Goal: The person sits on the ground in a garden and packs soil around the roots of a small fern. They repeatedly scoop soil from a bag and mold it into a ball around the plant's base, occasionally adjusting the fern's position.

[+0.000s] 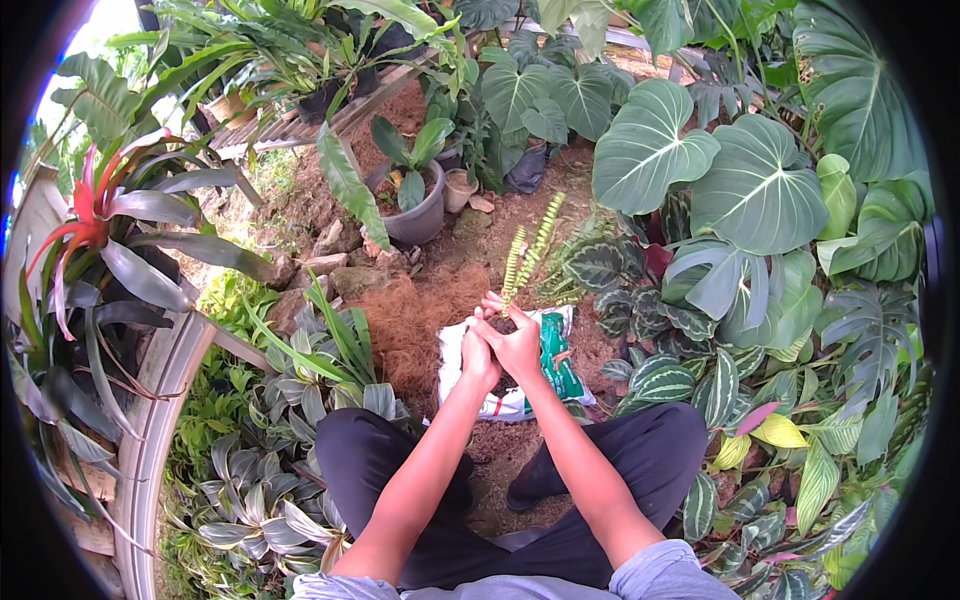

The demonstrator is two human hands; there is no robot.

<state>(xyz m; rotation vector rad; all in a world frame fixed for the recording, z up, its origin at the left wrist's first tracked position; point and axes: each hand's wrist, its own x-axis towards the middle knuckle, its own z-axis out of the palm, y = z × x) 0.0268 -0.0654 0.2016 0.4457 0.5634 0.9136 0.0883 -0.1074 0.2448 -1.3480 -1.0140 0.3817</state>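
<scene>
Between my two hands is a small fern with upright, narrow fronds, its dark root ball cupped by the palms. My left hand presses on the root ball from the left side. From the right, my right hand wraps round it, the fingertips of both hands meeting near the base of the fronds. Beneath them lies a white and green plastic soil bag with printing on it. Dark soil shows on the bag below the hands. The undersides of the roots are hidden by the palms.
Brown coconut fibre lies left of the bag. Farther off stand a grey pot with a leafy plant and a small beige pot, near several stones. Dense foliage plants grow close on the right. A curved edging runs along the left.
</scene>
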